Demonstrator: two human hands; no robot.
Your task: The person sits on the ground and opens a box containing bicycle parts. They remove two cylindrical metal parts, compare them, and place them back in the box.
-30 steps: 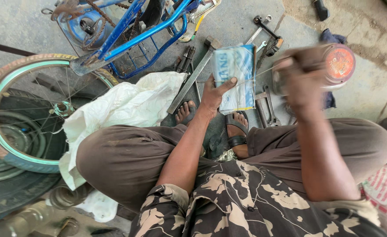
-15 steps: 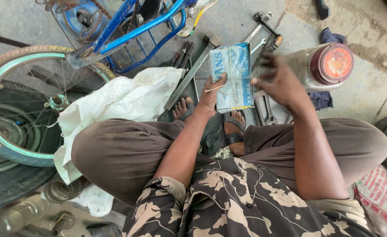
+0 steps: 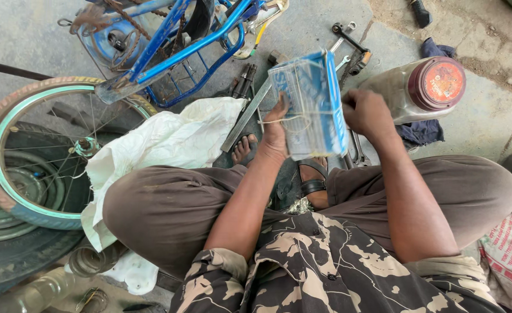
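Left hand [image 3: 276, 136] gripped the blue-and-white box [image 3: 311, 110] from behind, held up above the person's sandalled feet. Right hand [image 3: 366, 113] was clenched at its edge, pinching string [image 3: 285, 120]. Box looked light, crushable cardboard; best held by its sides. Plastic jar [image 3: 418, 90] lay beyond.

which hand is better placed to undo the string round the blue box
Right, probably. The left hand already supports the blue box from behind, its grip occupied. The right hand sits at the box's edge holding nothing visible, close to the string.

Box held between both hands
Box [image 3: 311, 104] above the feet; wheel [image 3: 32, 150] left, jar [image 3: 424, 90] right, bicycle frame [image 3: 174, 40] beyond.
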